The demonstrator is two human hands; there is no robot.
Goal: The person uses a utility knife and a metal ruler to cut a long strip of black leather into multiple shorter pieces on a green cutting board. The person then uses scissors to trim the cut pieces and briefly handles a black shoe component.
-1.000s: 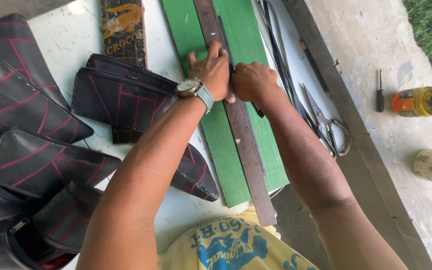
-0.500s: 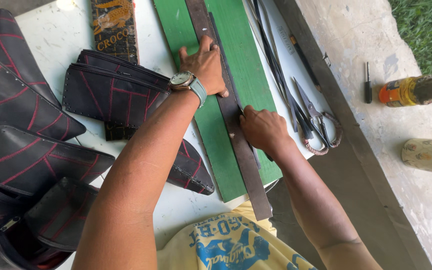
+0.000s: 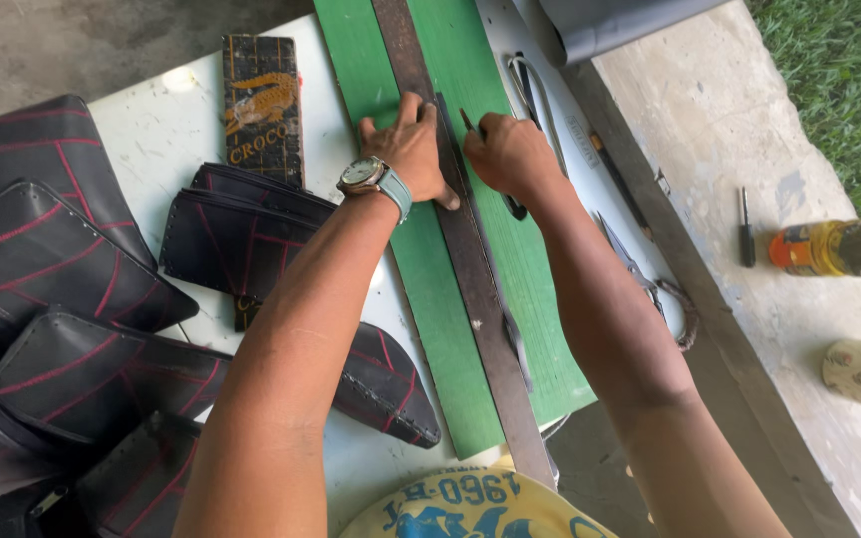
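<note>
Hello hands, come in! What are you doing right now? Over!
Left hand pressing metal ruler flat on green sheet. Right hand holds a thin blade tool at ruler's edge. Nothing blocking.

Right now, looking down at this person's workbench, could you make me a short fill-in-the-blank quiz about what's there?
1. The left hand presses a long metal ruler onto a sheet coloured ____.
2. The watch sits on the ____ wrist.
3. The dark stitched pieces have lines coloured ____.
4. The right hand is on the ____ side of the ruler.

Missing words: green; left; red; right
</note>
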